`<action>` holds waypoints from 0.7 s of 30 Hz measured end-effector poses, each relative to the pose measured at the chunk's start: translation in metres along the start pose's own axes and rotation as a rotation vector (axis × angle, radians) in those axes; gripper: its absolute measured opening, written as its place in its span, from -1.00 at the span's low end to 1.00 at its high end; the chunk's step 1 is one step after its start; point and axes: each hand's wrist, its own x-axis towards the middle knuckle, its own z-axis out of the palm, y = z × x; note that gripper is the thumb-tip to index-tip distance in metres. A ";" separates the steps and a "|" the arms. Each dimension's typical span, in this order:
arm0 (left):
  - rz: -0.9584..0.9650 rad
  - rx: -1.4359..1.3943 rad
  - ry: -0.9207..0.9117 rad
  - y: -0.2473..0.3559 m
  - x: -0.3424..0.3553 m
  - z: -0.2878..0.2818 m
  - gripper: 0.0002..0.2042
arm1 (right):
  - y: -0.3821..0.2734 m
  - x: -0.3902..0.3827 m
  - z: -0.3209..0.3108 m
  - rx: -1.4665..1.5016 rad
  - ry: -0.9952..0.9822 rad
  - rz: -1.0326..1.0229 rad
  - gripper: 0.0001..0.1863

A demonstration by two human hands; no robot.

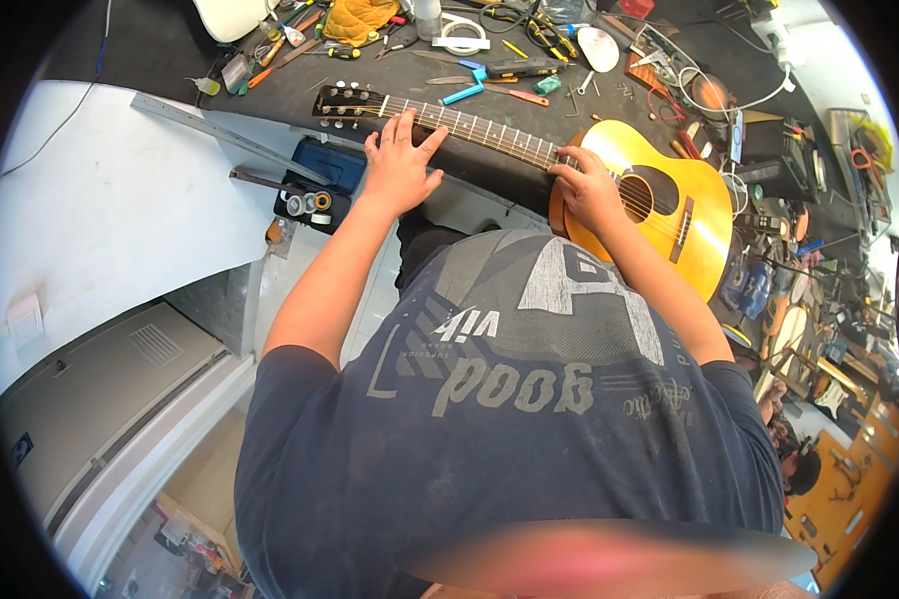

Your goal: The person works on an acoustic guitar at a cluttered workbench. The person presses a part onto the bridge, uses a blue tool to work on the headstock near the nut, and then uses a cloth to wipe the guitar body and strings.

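Note:
An acoustic guitar [691, 200] with a yellow top, dark pickguard and round soundhole lies across the front edge of the workbench, its headstock [347, 105] toward the left. My left hand [398, 165] is open, fingers spread, with fingertips touching the strings at the headstock end of the neck. My right hand [587, 190] has its fingers bent together onto the neck [504, 137] where it meets the body, beside the soundhole.
The dark workbench [330, 75] holds pliers, screwdrivers, cables and a yellow cloth [355, 20]. A white panel [120, 230] stands left, near a bin of tape rolls [310, 205]. Cluttered tools line the right side. Another person [799, 464] is partly visible at lower right.

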 end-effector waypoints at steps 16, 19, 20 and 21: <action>-0.179 -0.562 -0.084 0.038 0.017 -0.055 -0.57 | 0.000 -0.008 0.003 0.087 0.057 0.095 -0.78; 0.013 -1.270 0.080 0.084 0.033 -0.196 -0.77 | 0.004 -0.022 0.000 0.048 0.103 0.137 -0.77; 0.119 -1.429 0.243 0.103 0.029 -0.248 -0.79 | 0.005 -0.026 -0.002 0.031 0.136 0.143 -0.78; 0.287 -1.473 0.477 0.119 0.025 -0.284 -0.77 | 0.008 -0.027 -0.005 0.034 0.166 0.149 -0.78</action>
